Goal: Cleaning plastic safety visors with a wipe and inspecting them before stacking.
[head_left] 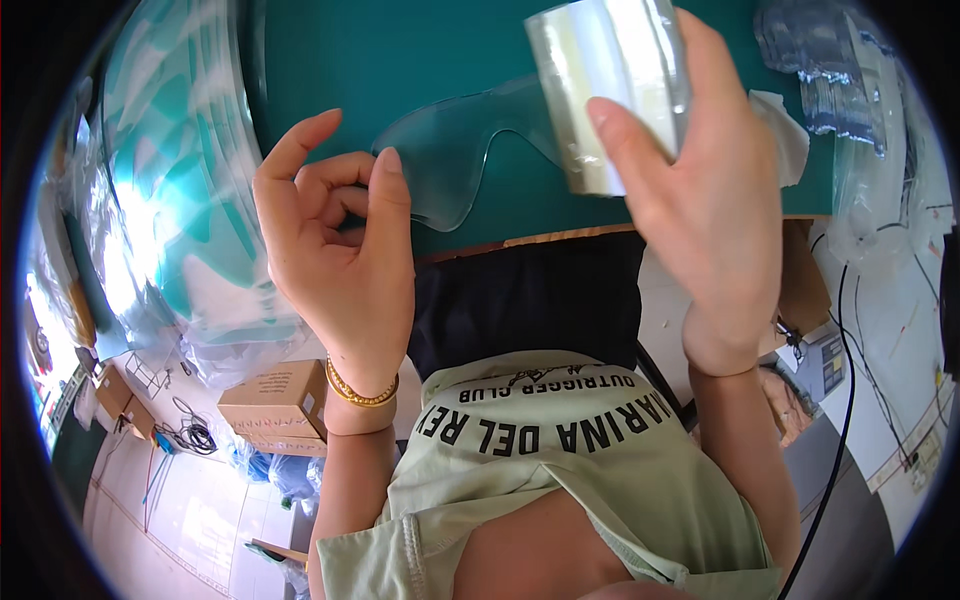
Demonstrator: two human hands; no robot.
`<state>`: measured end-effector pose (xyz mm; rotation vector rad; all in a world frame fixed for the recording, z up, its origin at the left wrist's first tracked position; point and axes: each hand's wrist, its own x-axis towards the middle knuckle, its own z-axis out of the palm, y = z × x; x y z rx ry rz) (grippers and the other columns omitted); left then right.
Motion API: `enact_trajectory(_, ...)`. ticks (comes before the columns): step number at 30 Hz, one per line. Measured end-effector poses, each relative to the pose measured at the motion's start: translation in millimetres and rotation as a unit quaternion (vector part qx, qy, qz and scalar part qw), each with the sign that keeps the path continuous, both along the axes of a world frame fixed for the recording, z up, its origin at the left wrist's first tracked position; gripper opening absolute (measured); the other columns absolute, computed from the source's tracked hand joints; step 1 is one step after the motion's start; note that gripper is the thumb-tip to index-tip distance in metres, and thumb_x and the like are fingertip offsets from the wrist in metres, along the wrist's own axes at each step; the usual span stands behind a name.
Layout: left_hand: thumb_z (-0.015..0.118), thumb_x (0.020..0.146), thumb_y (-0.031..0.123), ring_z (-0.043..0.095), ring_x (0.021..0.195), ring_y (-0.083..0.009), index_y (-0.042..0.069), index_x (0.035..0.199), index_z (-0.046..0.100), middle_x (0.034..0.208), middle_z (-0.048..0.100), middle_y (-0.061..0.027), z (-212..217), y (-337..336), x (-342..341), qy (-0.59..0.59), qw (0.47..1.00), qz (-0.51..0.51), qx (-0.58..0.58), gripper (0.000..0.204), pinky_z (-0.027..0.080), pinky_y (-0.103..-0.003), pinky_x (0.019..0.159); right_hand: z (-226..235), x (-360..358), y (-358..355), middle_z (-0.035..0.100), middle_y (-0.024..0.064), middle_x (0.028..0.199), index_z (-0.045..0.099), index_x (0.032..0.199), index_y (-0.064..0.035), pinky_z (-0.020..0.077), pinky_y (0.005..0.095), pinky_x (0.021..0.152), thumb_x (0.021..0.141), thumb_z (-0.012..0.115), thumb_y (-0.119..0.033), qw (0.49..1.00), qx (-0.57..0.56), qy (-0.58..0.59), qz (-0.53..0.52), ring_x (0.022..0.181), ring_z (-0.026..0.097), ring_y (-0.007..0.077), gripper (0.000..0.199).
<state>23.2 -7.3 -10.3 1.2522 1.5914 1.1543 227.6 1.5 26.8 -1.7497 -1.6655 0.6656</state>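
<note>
A clear, curved plastic lens (440, 170) with a nose notch lies over the green tabletop (400, 50) between my hands. My right hand (710, 190) is closed on a wide roll of shiny clear film (605, 95), thumb across its near face and the other fingers behind. The roll hangs above the lens and covers its right end. My left hand (345, 220) is at the lens's left end, index finger raised and the other fingers loosely bent. Its thumb overlaps the lens edge; whether it touches it I cannot tell.
Clear plastic bags with lens-shaped pieces (180, 180) cover the table's left side. Clear packets (830, 70) are heaped at the far right, near a white scrap (783, 140). Cardboard boxes (270, 400) stand on the floor at left; a black cable (845, 400) hangs at right.
</note>
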Motion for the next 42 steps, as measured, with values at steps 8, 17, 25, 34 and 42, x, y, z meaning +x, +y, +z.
enact_trajectory(8, 0.066, 0.091, -0.004, 0.05, 0.063, -0.0011, -0.003, 0.125, 0.051, 0.084, 0.064, -0.0034, 3.1, -0.6, 0.4, 0.009, 1.0, -0.008, -0.002, 0.036, 0.041, -0.014, 0.061, 6.2, 34.7, -4.4, 0.067, 0.0123, 0.111, 0.051, 0.132, 0.005, 0.0507, 0.0288, 0.087, 0.095, 0.067, -0.017, 0.997, -0.004, 0.045, -0.065, 0.098, 0.064, 0.016, 0.046)
enact_trajectory(17, 0.067, 0.09, -0.006, 0.056, 0.07, -0.0021, -0.002, 0.126, 0.051, 0.089, 0.066, -0.0064, 15.4, -1.8, 2.8, -0.034, 0.999, -0.024, -0.001, 0.04, 0.042, -0.014, 0.062, -21.0, 21.5, 5.4, 0.069, 0.015, 0.107, 0.049, 0.134, 0.0042, 0.0522, 0.0311, 0.084, 0.096, 0.065, -0.018, 0.997, 0.028, 0.071, 0.013, 0.094, 0.067, 0.0201, 0.047)
enact_trajectory(25, 0.068, 0.089, -0.007, 0.059, 0.071, -0.0047, -0.002, 0.129, 0.047, 0.092, 0.068, -0.0104, 23.4, -3.7, 5.9, -0.154, 0.986, -0.046, 0.048, 0.045, 0.043, -0.015, 0.055, 4.2, 4.2, 17.4, 0.065, 0.0275, 0.098, 0.048, 0.12, 0.0056, 0.051, 0.0405, 0.077, 0.092, 0.063, -0.012, 0.995, -0.078, 0.066, 0.0, 0.091, 0.066, 0.044, 0.037)
enact_trajectory(34, 0.065, 0.091, -0.006, 0.06, 0.076, -0.0041, -0.002, 0.131, 0.051, 0.097, 0.069, -0.0074, 5.4, -13.8, -21.8, -0.043, 0.997, -0.044, -0.042, 0.042, 0.047, -0.016, 0.063, 7.3, -8.4, 39.6, 0.064, 0.0304, 0.1, 0.046, 0.12, 0.0058, 0.0513, 0.0417, 0.075, 0.092, 0.063, -0.013, 0.983, -0.09, 0.146, 0.072, 0.094, 0.066, 0.0458, 0.037)
enact_trajectory(42, 0.061, 0.092, -0.008, 0.06, 0.078, -0.0057, -0.002, 0.131, 0.053, 0.098, 0.067, -0.0073, 7.6, -13.0, -21.0, -0.045, 0.996, -0.069, -0.036, 0.04, 0.049, -0.018, 0.067, 1.1, -48.1, 16.2, 0.07, 0.0242, 0.098, 0.048, 0.133, 0.0026, 0.0545, 0.0358, 0.074, 0.091, 0.069, -0.018, 0.984, -0.14, -0.013, 0.11, 0.085, 0.073, 0.0294, 0.05)
